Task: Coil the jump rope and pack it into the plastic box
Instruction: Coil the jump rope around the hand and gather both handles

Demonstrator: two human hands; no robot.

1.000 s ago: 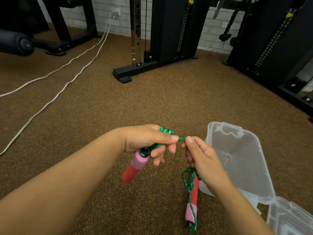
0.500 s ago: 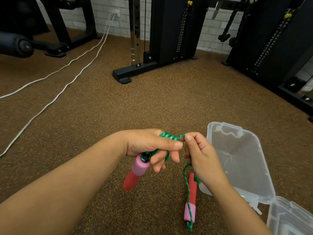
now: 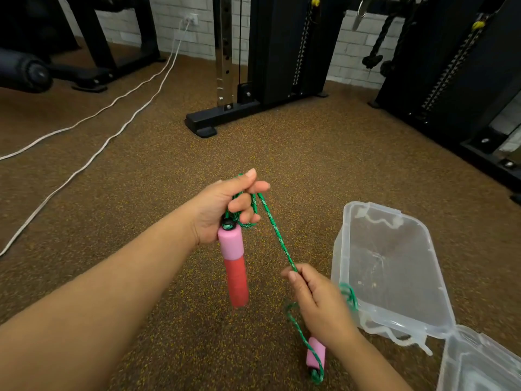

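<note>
Floor [image 3: 282, 153]: brown speckled rubber, on which all items are set. Weight machines [image 3: 282, 46]: black frames, stood along a white brick wall; no readable brand or lettering is seen on them. Cables [image 3: 93, 119]: two white runs, laid across the floor at far left. Plastic box [image 3: 394, 263]: clear, lid hinged open, laid on the floor at right; no label is visible. Jump rope [image 3: 277, 235]: green braided cord, stretched taut on a diagonal from upper left to lower right between the two hands. Upper handle [image 3: 234, 266]: pink over red foam, hung nearly upright, long axis vertical, cord end uppermost. Lower handle [image 3: 315, 354]: pink end seen near the floor beneath the right wrist, the rest hidden. Left hand [image 3: 222, 210]: fingers curled around several cord loops just above the upper handle. Right hand [image 3: 318, 300]: fingers pinched on the cord, just beside the box.
</note>
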